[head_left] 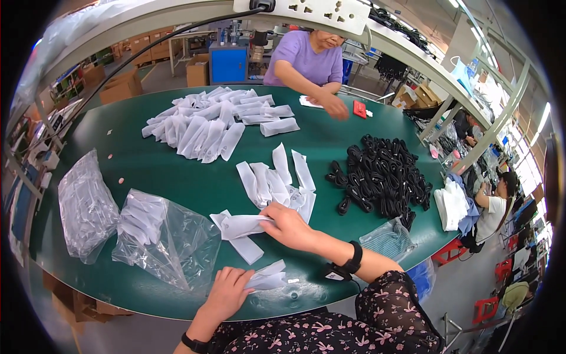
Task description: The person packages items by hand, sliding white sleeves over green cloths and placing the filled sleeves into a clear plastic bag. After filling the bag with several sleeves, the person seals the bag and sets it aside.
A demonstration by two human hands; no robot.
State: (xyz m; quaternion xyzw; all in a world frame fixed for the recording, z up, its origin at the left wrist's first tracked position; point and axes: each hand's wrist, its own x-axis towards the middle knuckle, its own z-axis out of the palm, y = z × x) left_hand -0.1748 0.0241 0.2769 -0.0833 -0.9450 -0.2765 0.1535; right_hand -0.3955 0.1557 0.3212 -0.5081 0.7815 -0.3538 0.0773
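My right hand (290,228) is closed on the end of a flat white sleeve (243,225), thumb and fingers pinching it above other sleeves on the green table (318,259). Nearer the front edge, my left hand (229,290) has its fingers closed on the left end of another white sleeve (269,275). Just beyond my right hand lies a small loose pile of white sleeves (272,183). To the left, an open clear plastic bag (183,248) contains a bundle of similar sleeves. What the sleeves contain, if anything, I cannot make out.
A big heap of white sleeves (203,121) covers the far left, and coiled black cables (386,177) are piled at right. A filled plastic bag (87,206) lies at left. Across the table a person in purple (303,62) reaches near a red item (359,109). A power strip (312,13) hangs above.
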